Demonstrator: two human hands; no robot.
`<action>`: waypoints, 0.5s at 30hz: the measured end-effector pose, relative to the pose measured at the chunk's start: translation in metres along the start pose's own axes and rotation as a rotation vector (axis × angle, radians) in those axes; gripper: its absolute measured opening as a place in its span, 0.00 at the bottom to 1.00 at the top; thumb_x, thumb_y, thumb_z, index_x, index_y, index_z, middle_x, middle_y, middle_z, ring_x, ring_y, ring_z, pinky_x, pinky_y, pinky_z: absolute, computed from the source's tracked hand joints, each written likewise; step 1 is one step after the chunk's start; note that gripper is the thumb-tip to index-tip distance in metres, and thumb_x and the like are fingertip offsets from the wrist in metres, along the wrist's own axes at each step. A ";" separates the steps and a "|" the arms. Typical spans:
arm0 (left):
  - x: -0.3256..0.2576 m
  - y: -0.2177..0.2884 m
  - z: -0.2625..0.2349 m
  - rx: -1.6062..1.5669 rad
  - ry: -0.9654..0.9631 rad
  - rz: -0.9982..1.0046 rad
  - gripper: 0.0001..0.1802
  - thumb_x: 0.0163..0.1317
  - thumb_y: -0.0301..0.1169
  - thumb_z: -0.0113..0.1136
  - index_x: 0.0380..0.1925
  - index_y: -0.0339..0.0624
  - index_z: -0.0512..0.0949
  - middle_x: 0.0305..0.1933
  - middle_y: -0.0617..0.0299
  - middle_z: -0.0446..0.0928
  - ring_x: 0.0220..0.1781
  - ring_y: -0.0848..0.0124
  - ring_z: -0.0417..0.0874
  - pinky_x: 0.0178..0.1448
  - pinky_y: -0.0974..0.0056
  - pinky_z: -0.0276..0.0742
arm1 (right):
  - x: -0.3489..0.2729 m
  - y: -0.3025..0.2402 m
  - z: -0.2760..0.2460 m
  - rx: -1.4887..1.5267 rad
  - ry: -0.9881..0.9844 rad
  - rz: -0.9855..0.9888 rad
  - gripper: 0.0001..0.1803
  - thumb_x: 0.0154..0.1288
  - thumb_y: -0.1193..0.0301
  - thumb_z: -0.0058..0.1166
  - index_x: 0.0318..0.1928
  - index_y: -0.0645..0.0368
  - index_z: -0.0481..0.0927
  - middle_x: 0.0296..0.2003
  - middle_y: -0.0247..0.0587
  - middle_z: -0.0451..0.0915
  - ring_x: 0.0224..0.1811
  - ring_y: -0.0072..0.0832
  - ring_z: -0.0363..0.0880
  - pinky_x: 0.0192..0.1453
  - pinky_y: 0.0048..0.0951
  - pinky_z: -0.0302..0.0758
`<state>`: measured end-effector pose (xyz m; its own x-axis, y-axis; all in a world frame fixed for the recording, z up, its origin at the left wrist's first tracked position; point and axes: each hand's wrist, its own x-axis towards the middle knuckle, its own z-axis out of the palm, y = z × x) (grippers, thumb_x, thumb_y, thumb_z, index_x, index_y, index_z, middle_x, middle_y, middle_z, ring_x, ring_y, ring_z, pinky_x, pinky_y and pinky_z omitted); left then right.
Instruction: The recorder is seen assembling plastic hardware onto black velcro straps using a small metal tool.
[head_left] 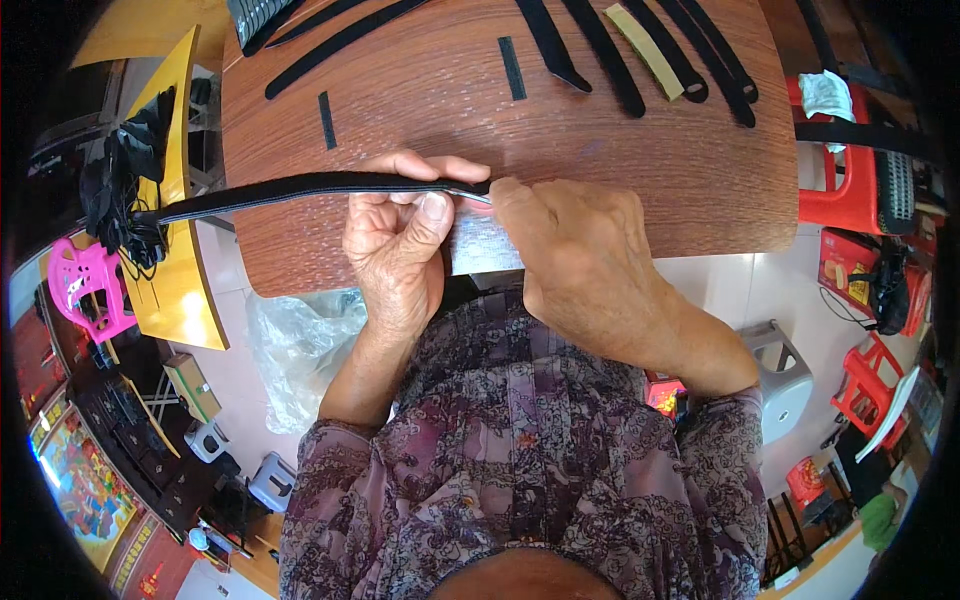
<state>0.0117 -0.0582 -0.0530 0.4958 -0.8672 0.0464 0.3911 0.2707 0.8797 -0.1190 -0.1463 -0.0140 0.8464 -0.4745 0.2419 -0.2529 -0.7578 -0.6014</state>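
My left hand (pixel 398 255) pinches a long black fabric strap (pixel 300 184) close to its right end, thumb in front and fingers behind. The strap's other end stretches left past the table edge. My right hand (pixel 590 255) is closed around a thin, shiny metal tool (pixel 468 195), whose tip lies against the strap end beside my left thumb. Most of that tool is hidden inside my fist, so its kind does not show. Both hands are over the near edge of the brown wood-grain table (pixel 690 180).
More black straps (pixel 605 60) lie along the table's far side, with a tan strip (pixel 645 52) among them. Two short dark strips (pixel 326 120) rest nearer. A yellow table (pixel 185 270) at left bears a black bundle (pixel 140 190). Red stools (pixel 840 190) stand right.
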 end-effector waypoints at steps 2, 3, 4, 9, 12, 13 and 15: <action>0.000 0.000 0.001 -0.032 -0.004 -0.002 0.12 0.59 0.23 0.55 0.41 0.37 0.65 0.42 0.44 0.76 0.43 0.65 0.78 0.49 0.62 0.75 | 0.001 0.001 0.001 -0.020 0.060 -0.053 0.06 0.41 0.77 0.51 0.23 0.62 0.68 0.17 0.45 0.73 0.19 0.38 0.76 0.23 0.35 0.72; 0.000 -0.001 0.000 -0.031 -0.003 -0.002 0.12 0.59 0.23 0.55 0.41 0.37 0.65 0.42 0.44 0.76 0.43 0.65 0.78 0.49 0.62 0.75 | 0.001 0.001 0.001 -0.020 0.059 -0.054 0.06 0.41 0.77 0.51 0.23 0.62 0.68 0.17 0.45 0.73 0.19 0.38 0.76 0.23 0.35 0.72; 0.001 -0.001 0.000 -0.022 -0.003 0.007 0.12 0.59 0.23 0.55 0.41 0.37 0.65 0.42 0.44 0.76 0.43 0.65 0.78 0.49 0.62 0.75 | 0.001 0.001 0.002 -0.021 0.052 -0.041 0.06 0.42 0.77 0.51 0.23 0.62 0.68 0.17 0.45 0.73 0.19 0.38 0.76 0.23 0.35 0.72; 0.000 0.000 0.000 -0.018 0.006 0.008 0.12 0.59 0.23 0.55 0.41 0.37 0.66 0.42 0.44 0.76 0.43 0.65 0.78 0.49 0.62 0.76 | 0.000 0.000 0.002 -0.023 0.048 -0.035 0.06 0.42 0.76 0.50 0.23 0.62 0.68 0.17 0.45 0.73 0.20 0.38 0.76 0.24 0.36 0.72; 0.000 -0.001 -0.001 -0.026 -0.004 0.005 0.11 0.59 0.22 0.55 0.41 0.37 0.66 0.41 0.44 0.76 0.43 0.64 0.78 0.49 0.62 0.77 | -0.001 -0.002 0.002 0.039 0.011 0.027 0.16 0.40 0.84 0.49 0.36 0.66 0.72 0.21 0.47 0.74 0.24 0.43 0.76 0.27 0.39 0.70; 0.000 -0.001 -0.001 -0.019 -0.011 0.015 0.12 0.59 0.22 0.55 0.41 0.37 0.66 0.41 0.44 0.76 0.43 0.64 0.78 0.49 0.61 0.77 | -0.001 -0.001 0.002 0.048 0.012 0.025 0.16 0.40 0.84 0.48 0.36 0.66 0.72 0.21 0.47 0.74 0.24 0.43 0.76 0.27 0.39 0.70; 0.000 -0.002 -0.001 -0.012 -0.018 0.023 0.12 0.59 0.22 0.54 0.41 0.37 0.66 0.41 0.43 0.76 0.43 0.63 0.78 0.48 0.61 0.78 | -0.001 0.000 0.001 0.058 0.013 0.023 0.15 0.41 0.84 0.48 0.36 0.66 0.72 0.21 0.47 0.74 0.23 0.43 0.76 0.26 0.39 0.70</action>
<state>0.0117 -0.0582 -0.0548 0.4912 -0.8678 0.0754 0.3885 0.2958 0.8727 -0.1186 -0.1451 -0.0150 0.8341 -0.4980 0.2372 -0.2450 -0.7196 -0.6497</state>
